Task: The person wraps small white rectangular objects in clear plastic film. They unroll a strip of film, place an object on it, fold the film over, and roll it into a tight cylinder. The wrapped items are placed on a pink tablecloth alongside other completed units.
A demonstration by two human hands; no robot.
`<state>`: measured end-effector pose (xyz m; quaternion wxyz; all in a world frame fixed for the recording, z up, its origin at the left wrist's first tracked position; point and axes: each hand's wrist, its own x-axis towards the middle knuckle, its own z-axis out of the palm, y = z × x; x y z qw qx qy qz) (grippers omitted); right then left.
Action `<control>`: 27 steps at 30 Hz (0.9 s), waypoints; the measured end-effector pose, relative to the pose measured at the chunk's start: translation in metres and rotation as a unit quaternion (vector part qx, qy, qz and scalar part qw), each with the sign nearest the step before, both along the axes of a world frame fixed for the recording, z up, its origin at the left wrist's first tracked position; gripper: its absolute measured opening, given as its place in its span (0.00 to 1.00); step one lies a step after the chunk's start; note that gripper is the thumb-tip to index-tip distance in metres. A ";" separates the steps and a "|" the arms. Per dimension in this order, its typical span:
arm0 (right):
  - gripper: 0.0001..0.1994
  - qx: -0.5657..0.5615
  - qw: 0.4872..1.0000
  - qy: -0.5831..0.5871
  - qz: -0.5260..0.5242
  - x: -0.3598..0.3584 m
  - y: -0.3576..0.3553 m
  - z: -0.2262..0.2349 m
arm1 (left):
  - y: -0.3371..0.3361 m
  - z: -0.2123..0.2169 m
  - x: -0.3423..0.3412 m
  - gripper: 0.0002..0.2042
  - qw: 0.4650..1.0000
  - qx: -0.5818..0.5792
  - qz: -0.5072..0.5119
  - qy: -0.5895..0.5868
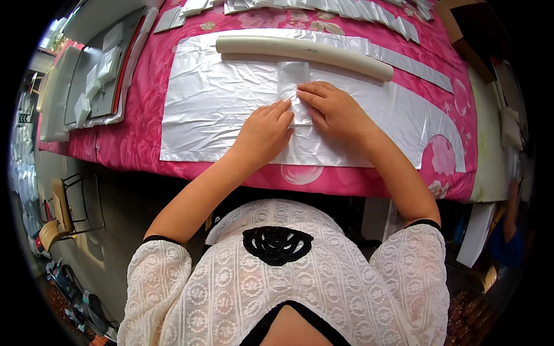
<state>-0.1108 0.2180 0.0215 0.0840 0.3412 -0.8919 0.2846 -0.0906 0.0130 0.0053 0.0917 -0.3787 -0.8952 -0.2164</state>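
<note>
A large, thin white plastic sheet (pixel 225 121), shaped like an apron with a curved cutout at its right end, lies spread and slightly wrinkled before me. Over its middle is a narrow translucent plastic piece (pixel 294 72), perhaps a small bag or a folded flap. My left hand (pixel 265 131) rests on its left edge, fingers stretched out and fingertips pressing down. From the other side my right hand (pixel 334 112) lies on it, fingers extended leftward and the thumb apart. Just beyond both hands, a long cream-coloured tube (pixel 306 53) lies across the sheet.
A pink flowered cloth (pixel 135 124) covers the table. Several small folded white packets (pixel 346 10) line the far edge; more packets (pixel 108 64) lie on a dark board at left. A cardboard box (pixel 470 34) stands far right. A chair (pixel 60 210) is on the floor at left.
</note>
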 end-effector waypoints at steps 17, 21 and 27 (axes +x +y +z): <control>0.14 -0.061 0.998 0.006 0.016 0.045 -0.001 -0.013 | -0.027 0.017 0.022 0.20 0.990 0.077 -0.098 -0.070; 0.08 -0.122 0.981 -0.123 -0.093 0.043 -0.005 -0.007 | -0.021 0.013 0.020 0.21 0.984 0.114 -0.024 -0.138; 0.13 -0.117 0.892 -0.375 -0.222 0.015 -0.011 0.007 | -0.003 0.012 -0.002 0.22 0.922 0.201 0.161 -0.289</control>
